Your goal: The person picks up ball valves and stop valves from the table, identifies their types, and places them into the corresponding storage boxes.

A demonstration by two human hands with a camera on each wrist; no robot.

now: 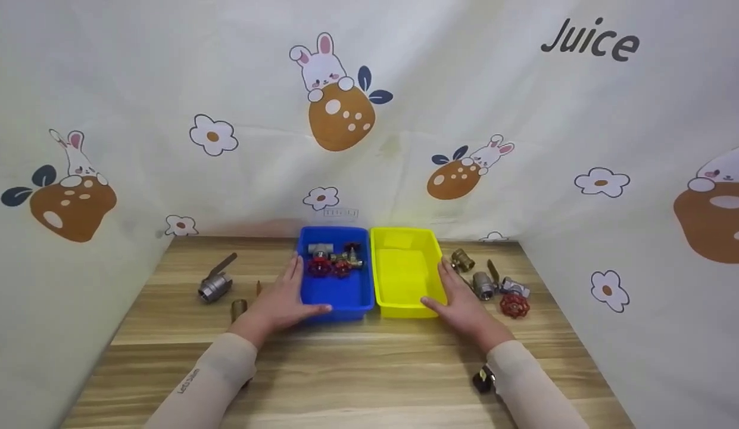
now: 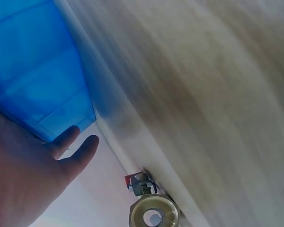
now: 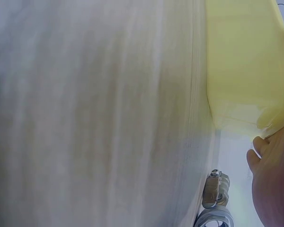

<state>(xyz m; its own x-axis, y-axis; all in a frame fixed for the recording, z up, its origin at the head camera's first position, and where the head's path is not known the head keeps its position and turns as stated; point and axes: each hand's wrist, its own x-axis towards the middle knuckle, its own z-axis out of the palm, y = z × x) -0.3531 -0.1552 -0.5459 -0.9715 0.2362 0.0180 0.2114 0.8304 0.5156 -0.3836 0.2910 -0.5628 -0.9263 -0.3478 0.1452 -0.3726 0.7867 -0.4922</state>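
Observation:
A blue plastic bin (image 1: 339, 297) stands beside a yellow plastic bin (image 1: 402, 277) at the back of the table. Several valves lie in the far half of the blue one, among them a valve with a red handwheel (image 1: 320, 266). My left hand (image 1: 283, 304) lies along the blue bin's left side, fingers extended, thumb at its front rim. Mirroring it, my right hand (image 1: 464, 301) rests at the yellow bin's right side, thumb over the near corner. Inside the yellow bin only its bare floor shows. Both wrist views show the bins' outer walls near the fingers.
Left of the bins lie a lever ball valve (image 1: 214, 289) and a brass fitting (image 1: 239, 308), partly behind my wrist. To the right are another brass fitting (image 1: 462, 260), a ball valve (image 1: 483, 286) and a red-wheeled valve (image 1: 515, 305). A black-ended item (image 1: 483, 379) pokes out by my right sleeve.

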